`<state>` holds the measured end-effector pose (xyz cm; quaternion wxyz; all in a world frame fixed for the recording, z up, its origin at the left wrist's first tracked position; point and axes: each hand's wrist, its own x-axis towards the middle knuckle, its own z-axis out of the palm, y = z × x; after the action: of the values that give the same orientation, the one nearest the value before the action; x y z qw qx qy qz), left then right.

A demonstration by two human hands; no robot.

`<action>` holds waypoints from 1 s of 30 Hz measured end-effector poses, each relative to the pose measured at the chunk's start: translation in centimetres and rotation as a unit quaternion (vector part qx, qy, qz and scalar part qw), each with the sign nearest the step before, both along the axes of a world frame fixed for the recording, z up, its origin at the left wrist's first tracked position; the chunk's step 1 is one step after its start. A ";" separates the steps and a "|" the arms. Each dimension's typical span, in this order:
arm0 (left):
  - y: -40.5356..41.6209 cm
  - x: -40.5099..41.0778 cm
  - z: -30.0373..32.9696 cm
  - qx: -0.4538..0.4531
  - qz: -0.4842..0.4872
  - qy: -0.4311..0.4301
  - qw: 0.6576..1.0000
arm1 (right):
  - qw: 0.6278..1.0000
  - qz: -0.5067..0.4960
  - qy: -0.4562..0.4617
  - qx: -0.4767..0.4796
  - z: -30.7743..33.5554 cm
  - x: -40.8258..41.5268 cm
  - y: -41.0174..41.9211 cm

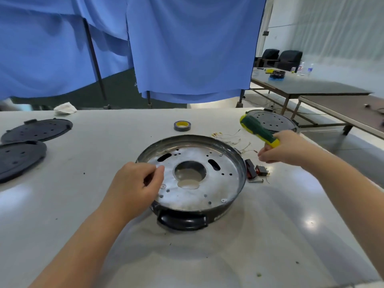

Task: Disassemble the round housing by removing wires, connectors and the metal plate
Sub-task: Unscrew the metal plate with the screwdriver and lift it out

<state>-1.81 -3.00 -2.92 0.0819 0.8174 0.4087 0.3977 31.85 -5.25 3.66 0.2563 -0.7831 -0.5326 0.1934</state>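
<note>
Silvery metal fills the middle of the pale surface in front of me: the round black-walled housing sits there with its flat metal plate still inside, pierced by a large central hole, two oblong slots and many small screw holes. My left hand rests over the housing's near-left rim, thumb and forefinger drawn together as if pinching something small, though I cannot tell whether anything is between them. My right hand hovers just beyond the housing's right rim, fingers wrapped around the yellow-and-green screwdriver handle, which points up and away from me. Close to the housing's right side lie two small black-and-red switch connectors and a loose screw, and behind them, toward the far right, thin pale wires with ring terminals sprawl on the surface. Straight behind the housing stands a grey roll of tape with a yellow core. Well to the housing's left are two round black perforated covers, one overlapping the other, and a third such cover lies past my right hand. Blue curtains hang behind the surface.
</note>
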 end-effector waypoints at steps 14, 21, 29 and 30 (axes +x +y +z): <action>-0.3 0.5 -0.4 -0.002 0.020 -0.036 0.999 | 0.988 0.003 -0.123 -0.092 -5.4 2.0 0.0; -0.2 0.5 -0.2 -0.025 0.008 -0.068 0.997 | 0.999 0.011 0.024 0.045 -2.6 0.9 -0.1; 0.1 0.1 0.0 -0.046 0.013 -0.092 0.995 | 0.842 0.114 0.476 0.229 3.6 -7.4 -0.6; 0.1 0.1 0.0 -0.046 0.012 -0.092 0.995 | 0.817 0.123 0.511 0.237 3.8 -8.4 -0.5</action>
<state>-1.69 -2.92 -2.92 0.1520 0.7677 0.4275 0.4526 23.49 -5.78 7.50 0.6433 -0.4153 -0.4462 0.4632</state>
